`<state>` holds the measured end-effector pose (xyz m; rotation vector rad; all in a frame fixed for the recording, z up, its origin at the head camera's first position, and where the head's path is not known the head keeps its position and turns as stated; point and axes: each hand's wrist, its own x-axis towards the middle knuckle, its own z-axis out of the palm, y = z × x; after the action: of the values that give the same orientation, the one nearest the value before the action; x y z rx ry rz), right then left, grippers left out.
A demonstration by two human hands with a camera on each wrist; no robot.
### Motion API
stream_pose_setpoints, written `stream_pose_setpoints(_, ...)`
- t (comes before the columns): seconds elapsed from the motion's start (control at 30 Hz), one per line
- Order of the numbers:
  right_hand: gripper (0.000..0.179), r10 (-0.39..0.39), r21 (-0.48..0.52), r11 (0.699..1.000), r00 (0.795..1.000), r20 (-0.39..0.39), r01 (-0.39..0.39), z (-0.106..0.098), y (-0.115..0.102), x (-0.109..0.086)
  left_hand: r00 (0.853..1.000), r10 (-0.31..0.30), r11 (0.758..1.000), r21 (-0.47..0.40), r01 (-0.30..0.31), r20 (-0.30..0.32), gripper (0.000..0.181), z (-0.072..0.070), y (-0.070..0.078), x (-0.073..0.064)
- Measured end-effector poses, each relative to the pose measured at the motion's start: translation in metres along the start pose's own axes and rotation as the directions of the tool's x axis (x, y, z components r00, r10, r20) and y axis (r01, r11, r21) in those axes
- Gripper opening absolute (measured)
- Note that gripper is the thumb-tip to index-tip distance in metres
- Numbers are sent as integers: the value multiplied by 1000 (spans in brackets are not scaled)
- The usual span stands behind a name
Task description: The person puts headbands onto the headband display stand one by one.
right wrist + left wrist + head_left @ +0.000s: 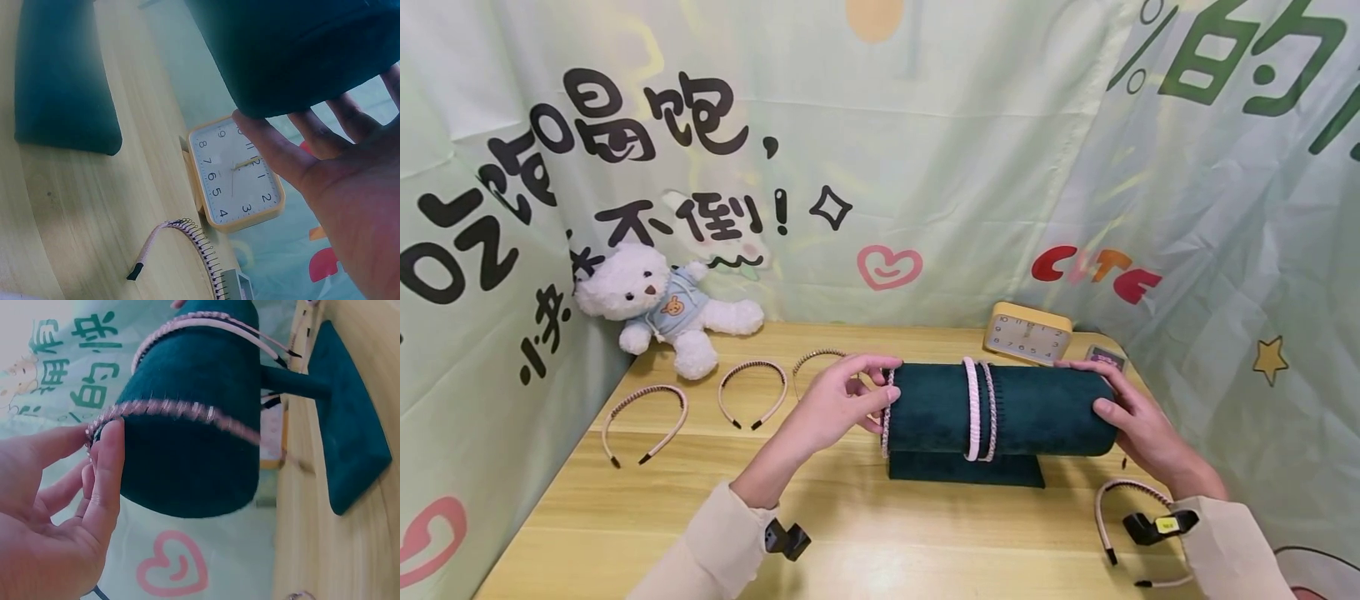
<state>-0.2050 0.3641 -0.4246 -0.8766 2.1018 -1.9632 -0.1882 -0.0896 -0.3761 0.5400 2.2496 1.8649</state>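
Note:
A dark green velvet headband stand with a cylindrical roll stands on the table. My left hand pinches a pink, beaded-looking headband between thumb and fingers at the roll's left end. In the left wrist view, that headband lies across the roll near its end face. My right hand holds the roll's right end, thumb in front and fingers over the top and end. Around the roll's middle sit a pale pink headband and a thinner braided headband, side by side.
On the left of the table lie two headbands, with a thin one behind my left hand. Another headband is under my right wrist. A yellow clock, a small grey device and a white teddy bear stand at the back.

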Motion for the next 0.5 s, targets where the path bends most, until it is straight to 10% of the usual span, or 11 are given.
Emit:
stream_pose_setpoints(0.3, 49, -26, 14, 1000, 1000, 11, 26, 3, 1, 2, 992, 126, 967, 226, -117, -24, 44, -12, -15, -4)
stream_pose_setpoints(0.5, 49, -33, 27, 999, 999, 18, 33, 3, 1, 2, 955, 285, 908, 298, -295, 79, 45, -20, -25, -2)
